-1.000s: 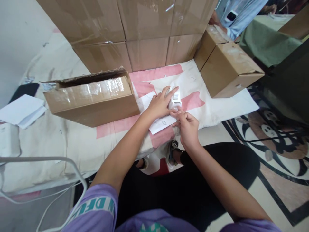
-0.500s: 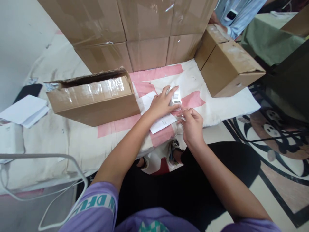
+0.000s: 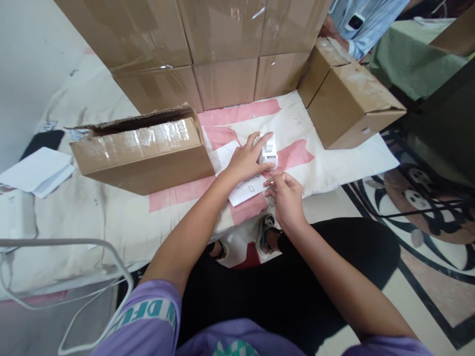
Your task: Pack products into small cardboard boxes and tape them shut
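Observation:
My left hand (image 3: 245, 159) is closed around the left side of a small white tape dispenser (image 3: 272, 147), with the thumb at its near end and the fingers over its far part. Under that hand and forearm lies a white sheet of paper (image 3: 243, 194) with a small printed outline. Just to the near right of the dispenser, my right hand (image 3: 288, 197) pinches a tiny pale strip that looks like tape. Its fingertips are over the right edge of the paper; whether they touch it I cannot tell.
An open-topped cardboard box (image 3: 148, 160) stands to the left, more boxes (image 3: 226, 81) are stacked behind, and two boxes (image 3: 351, 101) stand right. Folded white papers (image 3: 35, 170) and a white cable (image 3: 111, 247) are at far left. Another person's sleeve (image 3: 378, 20) shows top right.
My right hand has moved left and slightly down, away from the dispenser's end and over the paper's edge. My left hand has stayed on the dispenser.

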`<move>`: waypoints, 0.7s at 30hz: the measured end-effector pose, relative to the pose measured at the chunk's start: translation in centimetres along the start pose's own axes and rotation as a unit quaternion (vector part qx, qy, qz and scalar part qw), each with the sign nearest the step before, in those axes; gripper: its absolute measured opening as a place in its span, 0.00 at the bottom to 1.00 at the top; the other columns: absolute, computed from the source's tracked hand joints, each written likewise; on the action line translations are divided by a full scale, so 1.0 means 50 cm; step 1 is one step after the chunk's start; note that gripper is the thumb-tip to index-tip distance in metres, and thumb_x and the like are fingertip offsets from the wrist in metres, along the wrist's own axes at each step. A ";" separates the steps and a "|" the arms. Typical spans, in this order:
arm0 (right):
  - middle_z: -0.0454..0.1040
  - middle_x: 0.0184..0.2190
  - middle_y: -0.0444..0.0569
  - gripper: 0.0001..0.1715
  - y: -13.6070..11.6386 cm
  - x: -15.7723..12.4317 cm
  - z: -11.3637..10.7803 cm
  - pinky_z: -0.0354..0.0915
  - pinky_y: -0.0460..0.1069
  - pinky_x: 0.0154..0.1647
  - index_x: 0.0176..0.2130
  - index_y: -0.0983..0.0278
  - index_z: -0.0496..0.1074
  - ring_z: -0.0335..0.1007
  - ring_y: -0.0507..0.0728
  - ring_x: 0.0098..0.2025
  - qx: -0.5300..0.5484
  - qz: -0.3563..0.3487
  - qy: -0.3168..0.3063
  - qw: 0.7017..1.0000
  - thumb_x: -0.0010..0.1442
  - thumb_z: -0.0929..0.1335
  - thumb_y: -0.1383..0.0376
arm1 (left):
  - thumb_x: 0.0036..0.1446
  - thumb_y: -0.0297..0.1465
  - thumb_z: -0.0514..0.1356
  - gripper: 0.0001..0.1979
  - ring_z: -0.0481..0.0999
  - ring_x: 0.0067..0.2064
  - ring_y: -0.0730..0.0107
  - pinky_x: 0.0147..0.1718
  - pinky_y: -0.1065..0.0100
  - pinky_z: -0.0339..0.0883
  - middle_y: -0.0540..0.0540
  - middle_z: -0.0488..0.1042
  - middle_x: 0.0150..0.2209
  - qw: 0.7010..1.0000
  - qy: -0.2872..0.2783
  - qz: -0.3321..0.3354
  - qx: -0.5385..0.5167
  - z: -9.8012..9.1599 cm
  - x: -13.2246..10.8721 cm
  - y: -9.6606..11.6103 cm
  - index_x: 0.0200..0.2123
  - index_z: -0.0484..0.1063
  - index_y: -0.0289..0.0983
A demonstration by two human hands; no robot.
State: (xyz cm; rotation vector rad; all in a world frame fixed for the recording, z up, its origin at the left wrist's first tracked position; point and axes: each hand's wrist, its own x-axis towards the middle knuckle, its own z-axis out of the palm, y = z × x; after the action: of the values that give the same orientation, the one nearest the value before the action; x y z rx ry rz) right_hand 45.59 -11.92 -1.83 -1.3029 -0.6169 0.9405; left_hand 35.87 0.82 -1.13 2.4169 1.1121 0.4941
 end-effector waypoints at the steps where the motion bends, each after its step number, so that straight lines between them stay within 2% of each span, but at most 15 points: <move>1: 0.67 0.24 0.41 0.26 0.000 0.001 -0.001 0.63 0.46 0.26 0.21 0.61 0.57 0.65 0.49 0.26 -0.002 -0.005 -0.001 1.000 0.56 0.73 0.56 | 0.59 0.46 0.60 0.43 0.72 0.57 0.54 0.59 0.53 0.62 0.44 0.46 0.74 1.000 0.001 0.002 0.002 0.000 0.000 0.000 0.73 0.45 0.52; 4: 0.69 0.25 0.42 0.25 -0.004 0.004 -0.007 0.63 0.46 0.27 0.21 0.61 0.57 0.64 0.49 0.26 -0.012 -0.026 -0.009 1.000 0.58 0.72 0.58 | 0.59 0.46 0.60 0.43 0.73 0.55 0.56 0.59 0.53 0.63 0.43 0.46 0.74 1.000 0.003 0.008 0.003 0.000 -0.002 0.001 0.73 0.45 0.50; 9: 0.70 0.25 0.43 0.25 -0.018 0.014 -0.015 0.63 0.45 0.28 0.20 0.61 0.56 0.69 0.52 0.31 -0.039 -0.057 -0.042 0.997 0.58 0.72 0.60 | 0.60 0.47 0.59 0.42 0.73 0.55 0.57 0.59 0.53 0.62 0.43 0.47 0.74 1.000 0.004 0.003 0.001 -0.001 -0.003 0.004 0.73 0.46 0.52; 11: 0.72 0.26 0.44 0.25 -0.018 0.016 -0.015 0.61 0.45 0.25 0.19 0.61 0.57 0.69 0.51 0.30 -0.045 -0.040 -0.044 0.997 0.56 0.73 0.60 | 0.60 0.46 0.59 0.42 0.73 0.56 0.56 0.60 0.53 0.62 0.43 0.47 0.74 1.000 0.005 0.004 0.000 -0.001 -0.003 0.003 0.73 0.46 0.51; 16: 0.75 0.28 0.45 0.21 -0.007 0.018 -0.012 0.56 0.44 0.16 0.20 0.62 0.60 0.68 0.48 0.20 -0.014 0.060 -0.045 0.997 0.52 0.74 0.60 | 0.55 0.43 0.62 0.47 0.72 0.58 0.54 0.61 0.52 0.61 0.44 0.45 0.75 1.000 -0.013 0.014 0.005 -0.009 -0.007 -0.001 0.74 0.43 0.52; 21: 0.77 0.29 0.46 0.21 -0.009 0.018 -0.013 0.56 0.43 0.13 0.20 0.62 0.58 0.70 0.49 0.18 0.007 0.062 -0.035 0.997 0.49 0.74 0.62 | 0.54 0.38 0.60 0.48 0.70 0.62 0.51 0.60 0.51 0.62 0.45 0.40 0.76 0.998 -0.052 0.014 -0.020 -0.027 -0.008 -0.002 0.74 0.41 0.53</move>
State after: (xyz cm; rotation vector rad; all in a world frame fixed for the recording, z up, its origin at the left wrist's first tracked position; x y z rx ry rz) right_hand 46.70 -11.48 -1.61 -1.3115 -0.5884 1.0944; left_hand 34.91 0.87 -0.09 2.3967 1.0169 0.3917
